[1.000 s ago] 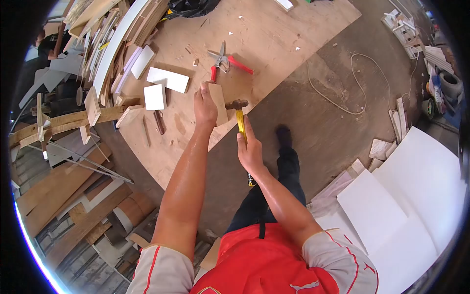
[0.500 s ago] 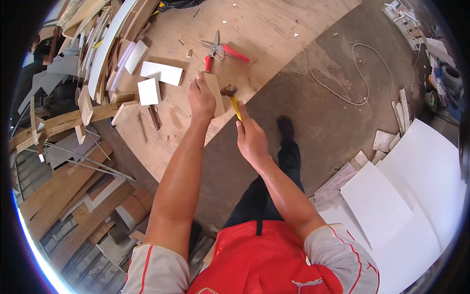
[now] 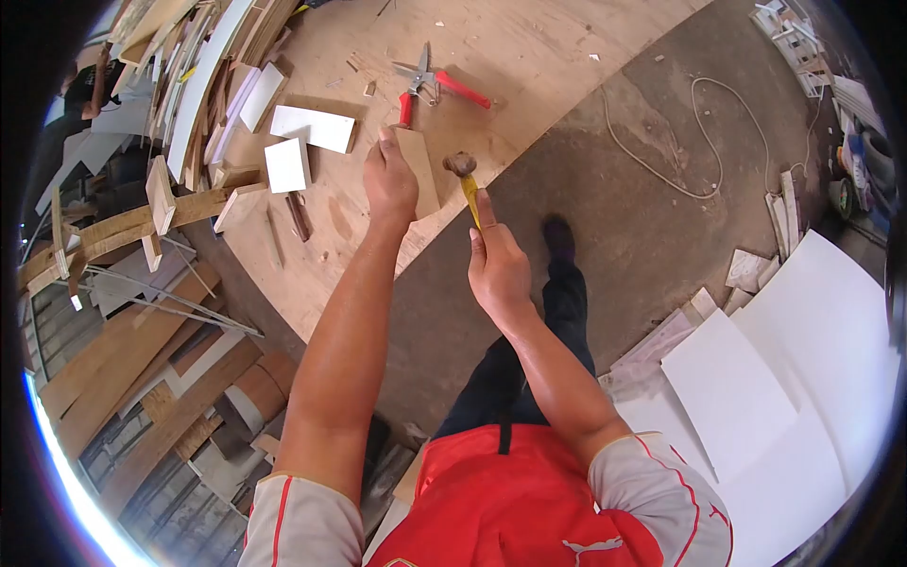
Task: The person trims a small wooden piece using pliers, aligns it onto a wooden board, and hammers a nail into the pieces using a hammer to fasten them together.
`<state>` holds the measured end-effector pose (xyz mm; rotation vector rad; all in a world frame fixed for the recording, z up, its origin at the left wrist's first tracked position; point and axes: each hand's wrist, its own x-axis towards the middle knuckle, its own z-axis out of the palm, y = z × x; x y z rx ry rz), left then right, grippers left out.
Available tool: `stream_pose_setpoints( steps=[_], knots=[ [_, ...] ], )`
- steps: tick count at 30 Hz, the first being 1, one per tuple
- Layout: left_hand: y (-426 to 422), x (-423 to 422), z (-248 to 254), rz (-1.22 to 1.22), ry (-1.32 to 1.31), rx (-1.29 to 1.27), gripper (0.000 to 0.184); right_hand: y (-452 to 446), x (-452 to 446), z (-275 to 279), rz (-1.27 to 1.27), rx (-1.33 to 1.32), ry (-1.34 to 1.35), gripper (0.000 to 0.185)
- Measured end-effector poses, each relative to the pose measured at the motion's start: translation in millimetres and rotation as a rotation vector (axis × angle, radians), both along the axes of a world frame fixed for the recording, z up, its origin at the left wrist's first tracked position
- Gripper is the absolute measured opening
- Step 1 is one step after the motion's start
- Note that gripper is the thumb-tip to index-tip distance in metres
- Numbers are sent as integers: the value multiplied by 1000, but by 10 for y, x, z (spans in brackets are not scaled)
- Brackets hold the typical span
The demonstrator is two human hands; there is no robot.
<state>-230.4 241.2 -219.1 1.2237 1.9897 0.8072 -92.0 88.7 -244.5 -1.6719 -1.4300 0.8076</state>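
Note:
My left hand (image 3: pixel 390 184) is closed on the left edge of a light wooden board piece (image 3: pixel 420 175) on the plywood table. Its thumb points up along that edge; the other fingers are hidden. In my right hand (image 3: pixel 499 269) is a hammer (image 3: pixel 470 197) with a yellow handle and a brown, worn head. The hammer head hangs just right of the board piece, apart from it, near the table's edge. Red-handled snips (image 3: pixel 425 80) lie with their blades spread just beyond my left hand.
White-faced wood blocks (image 3: pixel 314 128) lie left of my left hand, on the plywood table (image 3: pixel 529 76). Wood strips (image 3: pixel 203 94) are stacked at the far left. White sheets (image 3: pixel 737 397) lean at the right, and a cable (image 3: pixel 699 194) crosses the floor. Another person (image 3: pixel 90 94) is at the upper left.
The hammer in my right hand has moved a little right, away from the board piece. My left hand keeps its hold, and the view has shifted slightly.

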Motion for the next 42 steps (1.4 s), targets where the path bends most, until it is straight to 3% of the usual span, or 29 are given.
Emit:
stream_pose_setpoints(
  steps=[5,8,11,15,18,21,27,30,33,36,42],
  knots=[
    [-9,24,13,10,-33,19,60,121,103,325,-92,238,71,76],
    [-38,22,56,25,-42,8,59,82,-74,42,108,-44,-133,77],
    [35,-27,-46,14,-42,26,59,-3,-75,-185,87,-66,-69,76],
    [7,-44,-61,-36,-40,67,59,58,10,119,7,9,-33,72],
    [2,-11,-42,36,-64,30,60,126,36,284,-96,236,85,71],
    [2,-35,-29,12,44,4,60,72,-136,88,43,1,-66,71],
    [-7,-8,39,-5,-8,10,59,-6,-54,-29,36,-50,-23,70],
    [-9,39,45,23,-79,58,59,50,-60,50,-12,3,22,72],
    [-17,30,43,33,-62,28,58,83,-49,116,-134,222,88,74],
    [-2,21,48,22,-97,18,58,21,-177,-64,149,-152,-122,74],
    [6,-8,28,3,-86,13,59,29,-103,-37,36,-57,106,74]
  ],
)
